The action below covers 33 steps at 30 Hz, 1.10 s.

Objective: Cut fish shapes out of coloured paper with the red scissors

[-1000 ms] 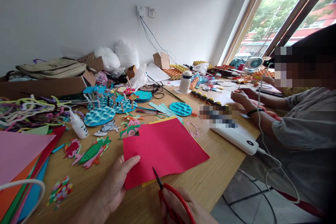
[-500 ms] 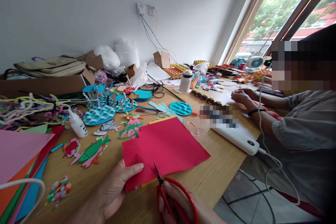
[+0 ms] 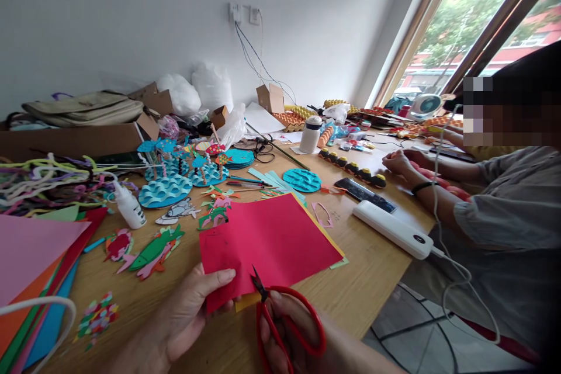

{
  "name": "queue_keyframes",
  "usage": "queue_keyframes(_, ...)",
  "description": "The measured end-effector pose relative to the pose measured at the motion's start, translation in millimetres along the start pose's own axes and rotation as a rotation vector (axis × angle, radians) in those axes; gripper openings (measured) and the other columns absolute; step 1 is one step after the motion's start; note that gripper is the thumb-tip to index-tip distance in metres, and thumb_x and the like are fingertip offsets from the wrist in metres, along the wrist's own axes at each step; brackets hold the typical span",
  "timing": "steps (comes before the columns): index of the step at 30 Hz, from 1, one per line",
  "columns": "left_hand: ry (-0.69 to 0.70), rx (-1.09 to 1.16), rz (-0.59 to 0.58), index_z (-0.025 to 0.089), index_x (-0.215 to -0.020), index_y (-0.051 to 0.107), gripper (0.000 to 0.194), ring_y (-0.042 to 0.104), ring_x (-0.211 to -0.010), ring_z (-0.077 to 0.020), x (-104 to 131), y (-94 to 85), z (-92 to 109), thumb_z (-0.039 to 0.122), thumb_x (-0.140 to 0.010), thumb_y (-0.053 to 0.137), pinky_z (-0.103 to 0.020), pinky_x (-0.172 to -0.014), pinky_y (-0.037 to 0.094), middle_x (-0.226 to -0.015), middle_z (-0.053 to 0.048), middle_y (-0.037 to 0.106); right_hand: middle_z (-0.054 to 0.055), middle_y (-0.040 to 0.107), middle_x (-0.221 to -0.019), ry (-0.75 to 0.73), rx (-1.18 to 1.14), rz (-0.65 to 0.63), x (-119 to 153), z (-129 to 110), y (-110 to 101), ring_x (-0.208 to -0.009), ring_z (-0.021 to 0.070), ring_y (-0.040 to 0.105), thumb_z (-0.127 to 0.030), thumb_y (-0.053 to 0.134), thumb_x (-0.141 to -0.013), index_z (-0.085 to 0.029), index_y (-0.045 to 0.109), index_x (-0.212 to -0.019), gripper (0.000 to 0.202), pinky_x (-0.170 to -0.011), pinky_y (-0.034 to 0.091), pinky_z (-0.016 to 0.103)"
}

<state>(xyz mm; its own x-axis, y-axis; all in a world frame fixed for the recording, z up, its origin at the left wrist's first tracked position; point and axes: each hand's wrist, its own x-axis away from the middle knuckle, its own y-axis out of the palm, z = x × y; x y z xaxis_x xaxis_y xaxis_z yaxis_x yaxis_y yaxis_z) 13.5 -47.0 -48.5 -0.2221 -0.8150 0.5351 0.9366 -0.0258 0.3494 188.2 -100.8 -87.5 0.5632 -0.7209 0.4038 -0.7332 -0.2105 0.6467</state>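
Observation:
My left hand (image 3: 197, 310) pinches the lower left part of a red paper sheet (image 3: 276, 239), thumb on top and fingers beneath. Faint pencil lines mark the sheet's left part. Yellow and pale green paper edges show from under it. My right hand (image 3: 293, 333) grips red-handled scissors (image 3: 316, 327), whose dark blades are slightly apart over the sheet's lower edge, just right of my left thumb. Left of the paper lie a green paper fish (image 3: 151, 252), a red paper fish (image 3: 118, 244) and a white glue bottle (image 3: 130, 207).
Coloured sheets (image 3: 39, 245) lie at the left, below pipe cleaners (image 3: 56, 178). Blue wavy discs (image 3: 165, 191), a phone (image 3: 366, 194) and a white power bank (image 3: 390, 228) are on the table. At the right, a person's hands (image 3: 401, 163) rest over the table.
The red sheet and my left hand have shifted slightly left, showing more of the yellow and green paper beneath. The scissors have moved a little left and up, their blades slightly more apart.

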Motion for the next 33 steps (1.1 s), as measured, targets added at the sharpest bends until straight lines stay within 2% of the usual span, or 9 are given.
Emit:
queue_keyframes(3,0.009,0.002,0.034,0.017,-0.086,0.061,0.023,0.063,-0.051,-0.01,1,-0.9,0,0.012,-0.065,0.07,-0.017,-0.045,0.049,-0.069,0.0,0.071,-0.002,0.051,-0.039,-0.051,0.09,0.015,-1,-2,1,-0.033,0.0073,0.042,-0.065,0.046,-0.075,-0.01,0.058,-0.075,0.056,-0.035,0.029,0.016)
queue_keyframes(6,0.039,-0.002,0.026,0.018,-0.096,0.06,0.031,0.066,-0.06,-0.0125,1,-2.7,1,0.013,-0.067,0.069,-0.02,-0.048,0.052,-0.081,-0.002,0.073,-0.002,0.051,-0.04,-0.085,0.208,0.028,-1,-4,1,-0.033,0.0064,0.042,-0.068,0.047,-0.072,-0.009,0.058,-0.075,0.06,-0.034,0.027,0.016)
queue_keyframes(9,0.031,0.009,0.024,0.018,-0.102,0.058,0.037,0.067,-0.063,-0.0143,1,-3.1,4,0.011,-0.067,0.069,-0.022,-0.05,0.054,-0.083,-0.003,0.073,-0.001,0.051,-0.039,-0.063,0.196,0.027,-1,-5,-1,-0.034,0.0065,0.042,-0.069,0.047,-0.072,-0.008,0.058,-0.073,0.061,-0.034,0.026,0.016)
queue_keyframes(12,0.007,0.049,0.067,0.018,-0.1,0.059,0.036,0.066,-0.055,-0.0126,-1,-2.4,4,0.006,-0.067,0.066,-0.02,-0.048,0.053,-0.076,-0.002,0.073,-0.001,0.051,-0.04,-0.045,0.157,0.02,-1,-5,-2,-0.034,0.0068,0.043,-0.065,0.048,-0.073,-0.009,0.058,-0.071,0.057,-0.035,0.027,0.016)
queue_keyframes(19,0.003,0.112,0.108,0.017,-0.092,0.061,0.029,0.066,-0.054,-0.0114,-3,-5.6,1,0.002,-0.067,0.065,-0.017,-0.045,0.052,-0.075,-0.002,0.073,-0.002,0.048,-0.037,0.033,0.16,0.027,4,-15,1,-0.031,0.0061,0.041,-0.061,0.044,-0.076,-0.01,0.057,-0.068,0.054,-0.033,0.027,0.015)
queue_keyframes(26,0.01,0.044,0.02,0.018,-0.104,0.058,0.04,0.066,-0.06,-0.0139,0,-7.3,-1,0.012,-0.066,0.07,-0.023,-0.052,0.054,-0.081,-0.004,0.073,-0.002,0.047,-0.037,0.074,0.211,0.036,5,-22,7,-0.03,0.0065,0.041,-0.057,0.044,-0.077,-0.01,0.057,-0.067,0.05,-0.032,0.025,0.016)
queue_keyframes(29,0.024,0.045,0.006,0.018,-0.102,0.06,0.04,0.067,-0.07,-0.0146,4,-8.5,-3,0.011,-0.064,0.072,-0.022,-0.055,0.054,-0.091,-0.005,0.072,-0.002,0.047,-0.038,0.068,0.23,0.038,9,-22,7,-0.031,0.0046,0.038,-0.058,0.044,-0.077,-0.008,0.057,-0.066,0.052,-0.033,0.024,0.015)
queue_keyframes(33,0.037,0.082,0.018,0.018,-0.102,0.061,0.043,0.065,-0.065,-0.0124,5,-8.6,-7,0.007,-0.062,0.072,-0.021,-0.055,0.052,-0.088,-0.004,0.072,-0.001,0.049,-0.04,0.078,0.322,0.04,13,-26,1,-0.03,0.0054,0.04,-0.058,0.04,-0.08,-0.009,0.058,-0.07,0.053,-0.029,0.023,0.014)
